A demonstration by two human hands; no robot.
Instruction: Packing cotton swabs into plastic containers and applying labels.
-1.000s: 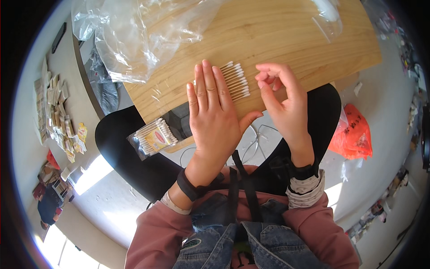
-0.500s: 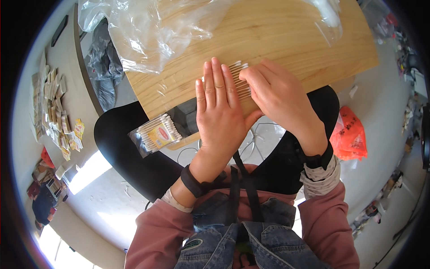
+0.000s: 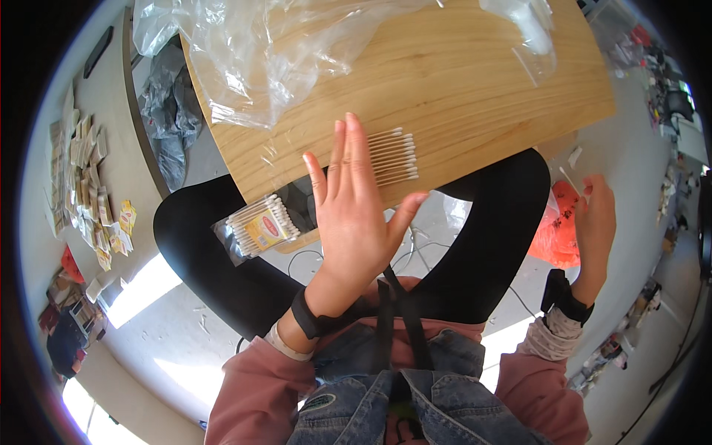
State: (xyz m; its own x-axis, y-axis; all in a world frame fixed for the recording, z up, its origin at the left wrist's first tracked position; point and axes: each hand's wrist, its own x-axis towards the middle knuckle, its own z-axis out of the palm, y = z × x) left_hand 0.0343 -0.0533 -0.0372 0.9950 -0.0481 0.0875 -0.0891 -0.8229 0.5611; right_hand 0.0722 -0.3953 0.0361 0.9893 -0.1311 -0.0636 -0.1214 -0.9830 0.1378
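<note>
My left hand [image 3: 350,204] lies with its fingers stretched out over the left part of a row of cotton swabs [image 3: 394,157] at the near edge of the wooden table [image 3: 482,89]. White tips and pale sticks of several swabs show to the right of its fingers. Far off to the right, beyond my knee, my right hand [image 3: 595,226] pinches a single cotton swab [image 3: 567,178]. Left of my left wrist, a clear pack of cotton swabs [image 3: 263,225] with a yellow label rests by my thigh and the table's edge.
Crumpled clear plastic [image 3: 245,70] covers the table's far left, and another clear bag [image 3: 530,30] lies at the far right. A red plastic bag [image 3: 552,233] sits below my right hand. Several yellow-labelled packs [image 3: 96,193] are heaped at the left.
My right hand has gone from the row of swabs out to the right, over the red bag, carrying one swab. My left hand stays over the row, its fingers slightly more spread.
</note>
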